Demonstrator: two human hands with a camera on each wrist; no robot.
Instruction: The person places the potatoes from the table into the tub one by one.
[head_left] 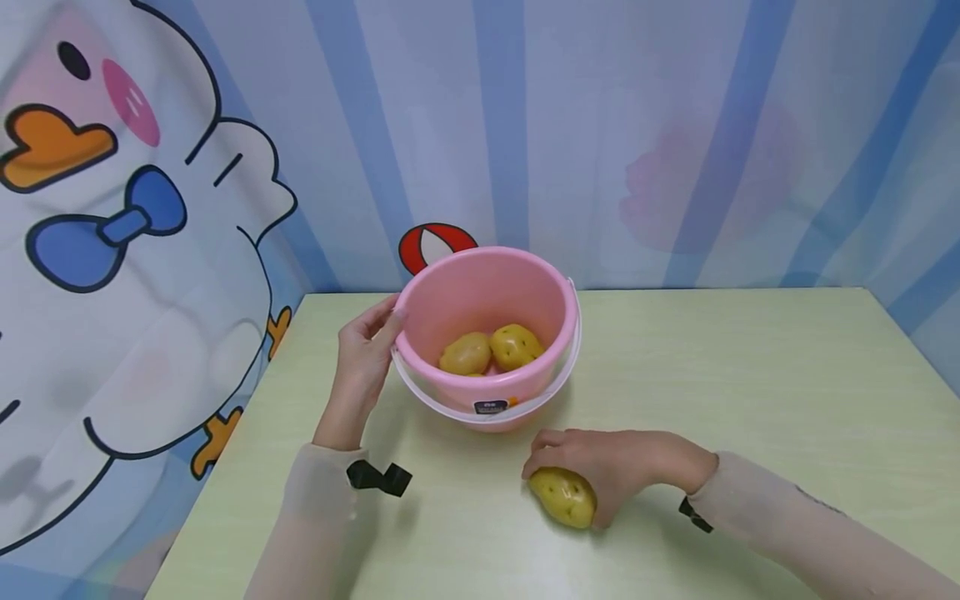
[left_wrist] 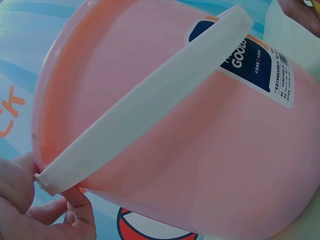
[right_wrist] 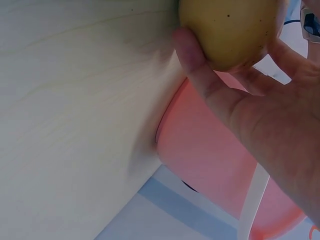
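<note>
A pink bucket (head_left: pixel 480 292) stands on the table, its white handle (head_left: pixel 442 407) hanging down over the front. Inside it lie yellow potatoes (head_left: pixel 516 347), two showing plainly and the edge of another below them. My left hand (head_left: pixel 362 360) grips the bucket's left rim, thumb and fingers pinching it by the handle joint (left_wrist: pixel 50 182) in the left wrist view. In front of the bucket, to the right, my right hand (head_left: pixel 600 462) holds a potato (head_left: pixel 564 497), with thumb and fingers curled round it. The right wrist view shows this potato (right_wrist: pixel 230 32) between the thumb and fingers.
The pale wooden table (head_left: pixel 750 375) reaches back to a blue striped backdrop (head_left: pixel 570 125). A large printed duck (head_left: pixel 172 350) fills the backdrop on the left. Black wrist straps (head_left: pixel 380 478) sit at both sleeves.
</note>
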